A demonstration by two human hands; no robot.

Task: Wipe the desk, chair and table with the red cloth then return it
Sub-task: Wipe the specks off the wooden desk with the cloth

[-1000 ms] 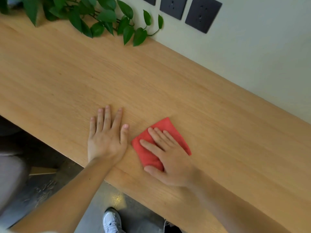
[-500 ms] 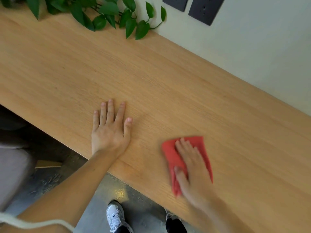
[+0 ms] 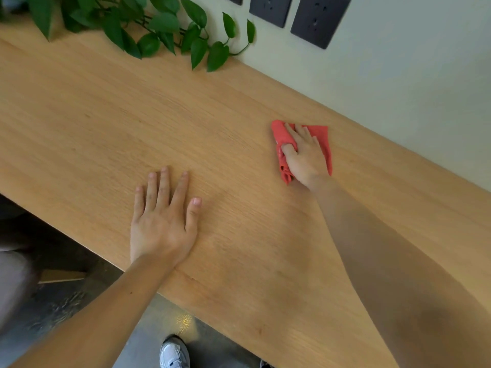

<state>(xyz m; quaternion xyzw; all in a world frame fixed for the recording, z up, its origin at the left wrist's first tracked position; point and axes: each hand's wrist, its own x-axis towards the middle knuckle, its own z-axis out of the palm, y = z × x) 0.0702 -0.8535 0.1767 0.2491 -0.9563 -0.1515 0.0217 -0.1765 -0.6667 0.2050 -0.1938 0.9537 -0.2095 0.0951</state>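
A long light wooden desk point(image 3: 93, 115) runs from upper left to lower right against a pale wall. The red cloth point(image 3: 282, 140) lies bunched on the desk near its back edge, right of centre. My right hand point(image 3: 304, 155) presses down on the cloth, fingers over it and thumb curled against its left fold. My left hand point(image 3: 162, 219) rests flat on the bare wood near the front edge, fingers spread, holding nothing.
A trailing green plant point(image 3: 148, 25) hangs over the desk's back left. Dark wall sockets point(image 3: 318, 19) sit on the wall above. Below the front edge are a grey floor, a white shoe point(image 3: 174, 353) and part of a grey chair point(image 3: 10, 282) at the left.
My right hand has swept the red cloth from beside my left hand near the front edge, to the right and then away toward the wall. My left hand has stayed put.
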